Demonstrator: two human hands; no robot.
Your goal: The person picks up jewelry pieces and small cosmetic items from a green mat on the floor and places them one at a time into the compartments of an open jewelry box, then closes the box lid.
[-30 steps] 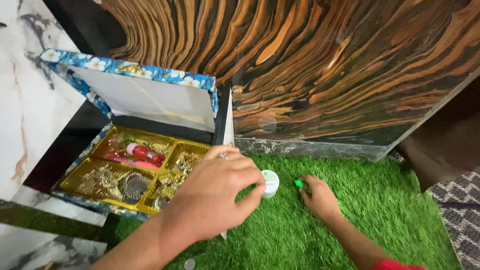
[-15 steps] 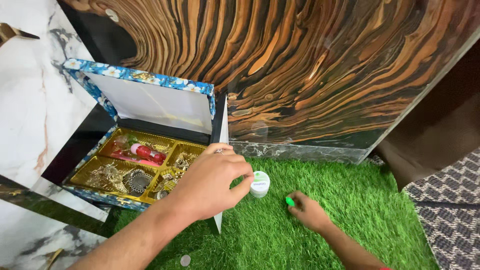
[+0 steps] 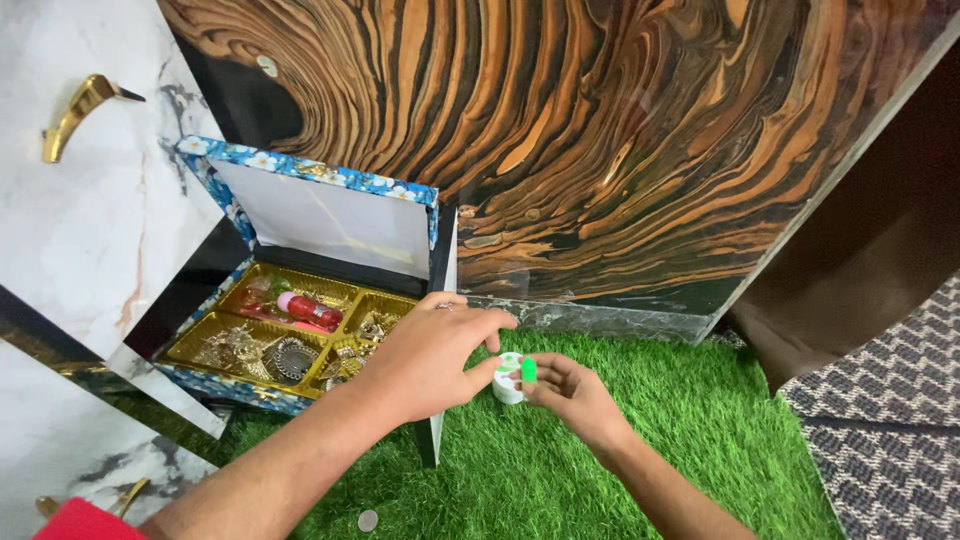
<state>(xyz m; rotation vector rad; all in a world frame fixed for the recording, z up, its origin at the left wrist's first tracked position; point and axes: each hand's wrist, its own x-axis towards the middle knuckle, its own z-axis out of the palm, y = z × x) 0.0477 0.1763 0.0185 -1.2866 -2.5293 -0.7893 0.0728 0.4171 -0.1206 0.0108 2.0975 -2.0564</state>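
A: Head view, quick pass. What's different from a second ago?

B: Both hands have come together. Left hand (image 3: 435,360) was over the small white round container (image 3: 508,380) on its own; right hand (image 3: 572,392) was apart on the grass, holding a small green piece (image 3: 528,370). Now the green piece sits right at the container.

A: Hand states?

B: Left fingertips touch the container's side, steadying it, palm down, fingers not clenched. Right thumb and forefinger pinch the green piece, touching or just above the container top; can't tell which.

A: Meaning?

B: My read: the green piece is being brought onto the container, which stays low on the green artificial turf (image 3: 640,450), just beside the box.

A: Containers?

B: Blue floral box (image 3: 300,170), lid standing open with a white inside. Gold tray (image 3: 200,345) with compartments: a red bottle (image 3: 310,310) in the rear one, metal ornaments (image 3: 270,355) in the front ones, too small to sort. Inside of the white container is hidden.

A: Else?

B: Coin (image 3: 368,520) on the turf near the bottom edge, swirl-patterned brown panel (image 3: 600,150) behind, marble cabinet with gold handle (image 3: 75,110) at left.
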